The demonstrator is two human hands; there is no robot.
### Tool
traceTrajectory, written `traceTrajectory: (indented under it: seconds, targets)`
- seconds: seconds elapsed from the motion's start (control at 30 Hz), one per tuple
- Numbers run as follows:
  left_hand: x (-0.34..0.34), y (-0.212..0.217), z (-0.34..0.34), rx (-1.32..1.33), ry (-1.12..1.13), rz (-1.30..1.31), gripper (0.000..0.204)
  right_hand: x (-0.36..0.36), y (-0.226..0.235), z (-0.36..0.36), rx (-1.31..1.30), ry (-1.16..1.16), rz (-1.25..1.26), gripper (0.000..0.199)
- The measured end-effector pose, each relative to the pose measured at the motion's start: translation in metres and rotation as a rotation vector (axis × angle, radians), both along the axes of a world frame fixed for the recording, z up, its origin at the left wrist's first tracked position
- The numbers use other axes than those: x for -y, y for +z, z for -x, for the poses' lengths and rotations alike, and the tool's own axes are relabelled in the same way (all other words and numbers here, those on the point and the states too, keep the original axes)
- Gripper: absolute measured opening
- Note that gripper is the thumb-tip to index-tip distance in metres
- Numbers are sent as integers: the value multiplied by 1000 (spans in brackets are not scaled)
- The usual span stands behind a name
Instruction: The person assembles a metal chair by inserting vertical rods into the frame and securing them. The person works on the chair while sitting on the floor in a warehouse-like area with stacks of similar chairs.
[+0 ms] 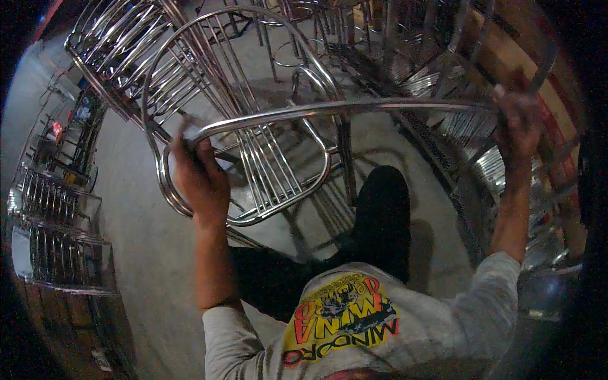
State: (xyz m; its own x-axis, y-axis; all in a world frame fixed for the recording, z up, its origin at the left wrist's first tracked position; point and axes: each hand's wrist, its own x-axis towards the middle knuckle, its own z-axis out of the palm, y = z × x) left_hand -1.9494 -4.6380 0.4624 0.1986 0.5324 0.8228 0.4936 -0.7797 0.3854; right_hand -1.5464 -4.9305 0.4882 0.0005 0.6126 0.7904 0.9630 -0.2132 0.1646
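Observation:
A shiny steel chair frame (329, 109) of bent tube lies across the view in front of me. My left hand (197, 174) is closed around the tube's left bend, with what looks like a pale cloth pinched against the metal. My right hand (516, 123) grips the right end of the same curved tube, high at the right. Under the tube, the frame's barred seat panel (269, 168) hangs tilted over the floor. My dark-trousered legs (380, 209) show below it.
Another barred steel chair frame (126, 57) leans at the upper left. Stacked steel frames (54, 234) line the left side. More metal frames and mesh panels (456, 152) crowd the right and the back. Grey concrete floor (145, 234) lies between them.

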Motion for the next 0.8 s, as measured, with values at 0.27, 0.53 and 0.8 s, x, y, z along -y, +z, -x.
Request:
traceTrajectory:
  seconds: [0.27, 0.53, 0.8]
  targets:
    - [-107, 10, -29, 266, -14, 154, 30, -116, -90, 151, -1296, 334, 14, 54]
    - [-156, -83, -74, 568, -352, 1039, 33, -189, -205, 250, -1344, 717, 656, 59]
    - [-163, -245, -82, -374, -105, 784, 53, -179, -229, 228, -2129, 440, 587, 32]
